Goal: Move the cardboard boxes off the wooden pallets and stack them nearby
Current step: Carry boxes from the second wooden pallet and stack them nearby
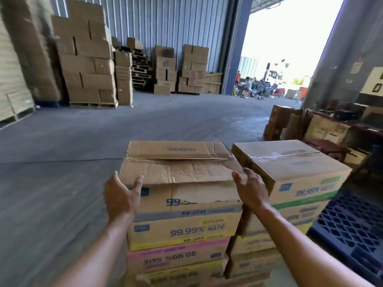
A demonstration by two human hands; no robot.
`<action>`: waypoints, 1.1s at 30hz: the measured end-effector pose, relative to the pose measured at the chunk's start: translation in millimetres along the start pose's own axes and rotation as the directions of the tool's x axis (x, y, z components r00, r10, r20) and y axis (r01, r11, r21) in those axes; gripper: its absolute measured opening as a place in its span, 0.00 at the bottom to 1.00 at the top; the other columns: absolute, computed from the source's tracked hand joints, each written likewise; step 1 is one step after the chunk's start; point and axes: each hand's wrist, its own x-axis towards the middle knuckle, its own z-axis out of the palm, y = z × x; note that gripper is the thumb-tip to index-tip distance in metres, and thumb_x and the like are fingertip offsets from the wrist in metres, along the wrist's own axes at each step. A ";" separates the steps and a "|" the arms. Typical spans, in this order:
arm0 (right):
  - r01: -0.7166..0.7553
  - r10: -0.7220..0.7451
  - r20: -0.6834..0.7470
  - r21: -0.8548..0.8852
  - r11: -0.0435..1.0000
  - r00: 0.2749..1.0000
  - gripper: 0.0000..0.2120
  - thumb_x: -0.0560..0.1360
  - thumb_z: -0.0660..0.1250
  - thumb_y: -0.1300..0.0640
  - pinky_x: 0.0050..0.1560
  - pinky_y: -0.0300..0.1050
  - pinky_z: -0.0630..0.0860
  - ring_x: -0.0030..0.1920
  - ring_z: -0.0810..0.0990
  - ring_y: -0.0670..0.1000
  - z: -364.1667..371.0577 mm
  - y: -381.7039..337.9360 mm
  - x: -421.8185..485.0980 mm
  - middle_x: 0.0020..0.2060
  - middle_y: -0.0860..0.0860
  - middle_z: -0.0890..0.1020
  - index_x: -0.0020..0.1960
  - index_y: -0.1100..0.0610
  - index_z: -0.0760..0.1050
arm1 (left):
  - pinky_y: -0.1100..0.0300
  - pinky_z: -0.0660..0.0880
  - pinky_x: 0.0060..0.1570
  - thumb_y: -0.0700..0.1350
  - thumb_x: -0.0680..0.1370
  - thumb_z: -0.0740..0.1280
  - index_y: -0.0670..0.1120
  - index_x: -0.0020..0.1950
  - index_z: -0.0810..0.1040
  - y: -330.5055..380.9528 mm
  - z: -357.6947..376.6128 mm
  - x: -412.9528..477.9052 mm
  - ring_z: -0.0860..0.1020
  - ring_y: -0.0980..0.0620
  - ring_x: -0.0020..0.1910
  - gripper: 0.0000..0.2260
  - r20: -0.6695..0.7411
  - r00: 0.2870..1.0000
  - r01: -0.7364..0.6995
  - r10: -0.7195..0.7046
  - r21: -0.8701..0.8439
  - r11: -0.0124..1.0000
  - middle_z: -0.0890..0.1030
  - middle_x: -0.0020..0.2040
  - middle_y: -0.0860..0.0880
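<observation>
Hands pressing top box (178,175): my left hand (122,195) and right hand (251,189), fingers straight, flank its sides; I judge stacking midway, palletised boxes (87,65) far ahead awaiting

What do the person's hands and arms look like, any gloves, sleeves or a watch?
The left hand and right hand are bare: no gloves, and no ring or watch that I can make out. The left forearm and right forearm are bare too, with no sleeve showing before the picture's bottom edge.
</observation>
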 end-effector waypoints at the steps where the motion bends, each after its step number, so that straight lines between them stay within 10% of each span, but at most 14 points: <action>1: -0.002 0.002 0.013 0.004 1.000 1.000 0.29 0.82 0.60 0.39 0.69 0.57 0.68 0.73 0.68 0.62 0.3 6.2 12.6 0.76 0.58 0.67 0.78 0.52 0.65 | 0.43 0.67 0.66 0.57 0.76 0.72 0.38 0.77 0.64 -0.2 3.8 3.1 0.68 0.35 0.71 0.37 -0.037 0.999 0.020 -0.020 0.012 1.000 0.70 0.72 0.34; 8: -0.035 0.035 0.011 0.011 0.999 0.999 0.33 0.78 0.68 0.40 0.65 0.59 0.71 0.66 0.72 0.65 16.6 48.1 70.1 0.66 0.62 0.77 0.75 0.57 0.68 | 0.46 0.76 0.57 0.59 0.73 0.75 0.37 0.71 0.72 -10.2 20.4 43.0 0.77 0.36 0.62 0.36 0.018 0.977 0.212 -0.212 -0.001 0.977 0.79 0.65 0.37; 18: -0.283 0.208 0.193 0.599 0.749 0.959 0.28 0.76 0.73 0.46 0.55 0.50 0.78 0.55 0.80 0.54 47.0 80.3 82.1 0.58 0.54 0.80 0.72 0.51 0.71 | 0.50 0.76 0.52 0.49 0.70 0.79 0.53 0.63 0.78 -31.0 24.9 52.1 0.80 0.46 0.55 0.23 0.134 0.943 0.332 -0.304 -0.325 0.886 0.82 0.57 0.47; 25: -0.513 0.338 0.387 0.607 0.607 0.858 0.27 0.69 0.75 0.37 0.54 0.56 0.78 0.55 0.80 0.55 59.7 88.1 86.3 0.54 0.50 0.82 0.64 0.45 0.75 | 0.59 0.71 0.24 0.50 0.75 0.73 0.57 0.68 0.73 -44.8 30.8 56.7 0.79 0.48 0.44 0.22 0.276 0.909 0.404 -0.312 -0.401 0.822 0.81 0.55 0.47; 29: -0.542 0.327 0.436 0.600 0.588 0.838 0.38 0.63 0.76 0.33 0.55 0.71 0.77 0.60 0.77 0.59 59.9 89.9 89.6 0.58 0.51 0.79 0.69 0.44 0.72 | 0.52 0.77 0.31 0.52 0.75 0.73 0.48 0.61 0.81 -47.1 26.7 61.1 0.81 0.48 0.42 0.17 0.371 0.856 0.492 -0.359 -0.375 0.786 0.84 0.49 0.47; 33: -0.537 0.340 0.416 0.637 0.553 0.843 0.27 0.73 0.72 0.40 0.59 0.75 0.73 0.61 0.75 0.60 53.1 84.7 79.8 0.58 0.50 0.78 0.68 0.46 0.71 | 0.29 0.78 0.49 0.51 0.76 0.73 0.48 0.57 0.79 -44.6 18.2 54.8 0.81 0.43 0.51 0.12 0.440 0.823 0.532 -0.359 -0.373 0.760 0.83 0.52 0.45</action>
